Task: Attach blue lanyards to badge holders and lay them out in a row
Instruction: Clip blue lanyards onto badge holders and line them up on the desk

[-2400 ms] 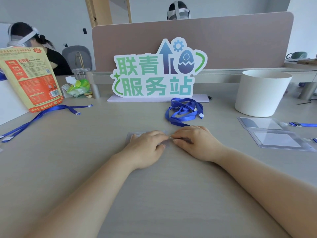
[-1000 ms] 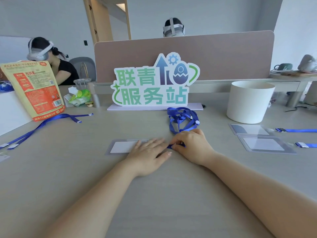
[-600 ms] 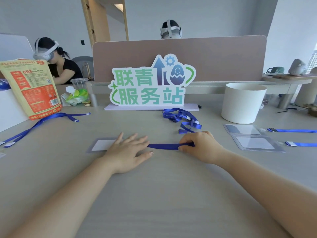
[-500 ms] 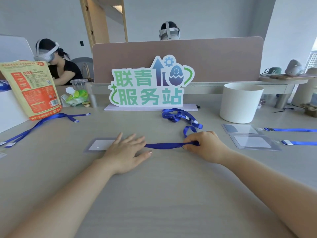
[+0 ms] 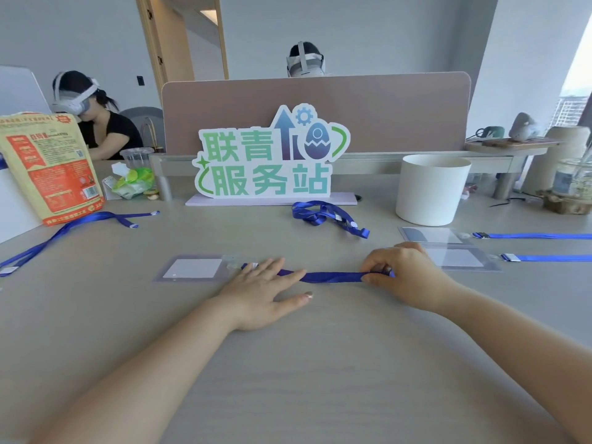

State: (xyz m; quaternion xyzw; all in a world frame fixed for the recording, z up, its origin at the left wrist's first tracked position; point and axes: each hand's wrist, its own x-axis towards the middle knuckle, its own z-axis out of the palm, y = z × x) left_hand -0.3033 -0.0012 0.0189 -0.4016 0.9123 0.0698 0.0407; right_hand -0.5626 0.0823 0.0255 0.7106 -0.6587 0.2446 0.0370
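Badge holder (image 5: 192,269) lies flat on the table (image 5: 304,363), clear soft plastic with a white card inside, at 9 o'clock of the left hand (image 5: 259,293). Left hand is flat, fingers straight, pressing down where the holder's slot end meets the clip. Clip mostly hidden under the fingers, can't tell if it is latched. Blue lanyard (image 5: 333,277) runs taut from under those fingers toward 3 o'clock into the right hand (image 5: 407,277), which pinches the strap between thumb and curled fingers. Strap looks like light, limp ribbon that twists easily, so best pinched flat and drawn straight. Holder likely light and slick, will slide unless pinned, bends rather than breaks. Finished holders (image 5: 461,259) with straps attached sit at 3 o'clock, just past the right hand. Spare lanyard coil (image 5: 323,214) at 12.
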